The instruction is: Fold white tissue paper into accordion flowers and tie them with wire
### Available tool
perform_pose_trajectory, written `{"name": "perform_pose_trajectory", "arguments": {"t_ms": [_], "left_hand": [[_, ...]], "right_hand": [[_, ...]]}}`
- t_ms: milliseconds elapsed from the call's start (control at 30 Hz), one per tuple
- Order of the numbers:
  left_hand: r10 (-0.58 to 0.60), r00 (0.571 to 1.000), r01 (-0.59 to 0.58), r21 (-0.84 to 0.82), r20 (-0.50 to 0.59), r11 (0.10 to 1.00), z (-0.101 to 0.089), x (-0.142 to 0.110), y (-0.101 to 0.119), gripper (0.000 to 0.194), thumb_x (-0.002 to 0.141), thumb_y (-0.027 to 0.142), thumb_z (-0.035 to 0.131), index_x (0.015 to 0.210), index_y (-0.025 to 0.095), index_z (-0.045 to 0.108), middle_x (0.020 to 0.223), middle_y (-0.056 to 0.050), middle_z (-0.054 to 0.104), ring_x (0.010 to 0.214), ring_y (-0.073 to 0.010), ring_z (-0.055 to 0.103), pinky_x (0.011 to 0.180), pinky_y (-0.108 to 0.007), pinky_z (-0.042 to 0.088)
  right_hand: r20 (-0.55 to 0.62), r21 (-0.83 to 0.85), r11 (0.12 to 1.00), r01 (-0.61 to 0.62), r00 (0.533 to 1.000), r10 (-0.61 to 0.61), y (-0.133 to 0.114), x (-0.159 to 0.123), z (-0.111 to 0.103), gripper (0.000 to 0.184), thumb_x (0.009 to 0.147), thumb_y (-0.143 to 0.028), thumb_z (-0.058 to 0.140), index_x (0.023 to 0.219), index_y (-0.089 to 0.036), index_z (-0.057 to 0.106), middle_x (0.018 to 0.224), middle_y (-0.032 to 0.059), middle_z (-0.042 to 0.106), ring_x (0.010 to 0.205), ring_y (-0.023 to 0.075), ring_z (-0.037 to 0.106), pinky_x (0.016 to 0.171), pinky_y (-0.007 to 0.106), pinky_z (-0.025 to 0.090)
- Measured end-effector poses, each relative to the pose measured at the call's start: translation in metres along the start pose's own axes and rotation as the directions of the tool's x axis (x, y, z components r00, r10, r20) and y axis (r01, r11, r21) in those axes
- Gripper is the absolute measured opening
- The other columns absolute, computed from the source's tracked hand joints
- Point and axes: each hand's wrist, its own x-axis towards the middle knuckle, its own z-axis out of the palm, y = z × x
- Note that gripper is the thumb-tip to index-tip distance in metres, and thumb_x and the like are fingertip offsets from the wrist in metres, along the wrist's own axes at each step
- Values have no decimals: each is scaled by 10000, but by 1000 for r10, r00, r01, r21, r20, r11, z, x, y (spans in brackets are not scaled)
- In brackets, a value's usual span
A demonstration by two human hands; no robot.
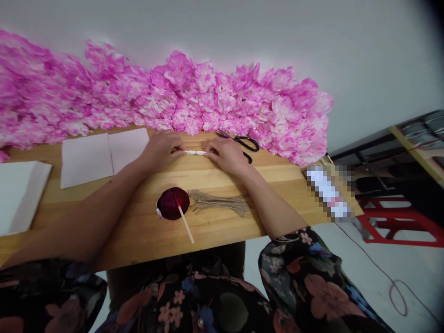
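Observation:
Between my two hands a thin white roll of paper [194,152] is stretched level above the table, with a narrow mark around its middle. The fingers of my left hand [164,147] pinch its left end. At the other end, my right hand [225,151] pinches it the same way, so both tips are hidden. Just beyond the right hand lie black-handled scissors [247,141], partly covered by it. Nearer my body sits a round dish of dark red liquid [169,203], with a pale wooden stick [186,225] leaning in it. A bundle of brown strings [220,202] lies beside the dish.
Flat white sheets [86,159] lie left of my hands, and a thick white paper stack [21,196] at the far left. Pink and white flowers [208,95] line the table's back. A blurred-out device [328,192] rests at the right edge, near a red stool [398,222].

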Motion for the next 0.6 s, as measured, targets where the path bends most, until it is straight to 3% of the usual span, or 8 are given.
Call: {"name": "perform_pose_trajectory", "arguments": {"t_ms": [100,267,600], "left_hand": [[-4,1000,4,6,-9,1000,0,0,3,247,920,373,579,829,191,719,875,-96,735,893,-270,632,846,-425,468],[-3,1000,3,47,-7,999,0,0,9,235,890,352,563,849,196,733,883,-93,740,903,-278,633,842,-430,464],[1,1000,-1,35,-7,999,4,0,23,272,901,404,613,1031,225,772,1034,-94,739,1047,-311,635,961,-470,441]], "right_hand": [[-7,22,1000,12,1000,-12,-1,-1,0,83,961,-261,683,967,-197,736,985,70,767,920,230,657,831,340,435],[-35,126,985,114,993,-110,-4,-2,6,251,969,-268,664,1202,-201,729,1257,94,758,1172,266,657,1024,398,469],[-45,120,986,113,993,-108,-6,1,16,197,978,-239,616,1105,-190,759,1163,94,784,1097,261,677,1005,395,481]]}}
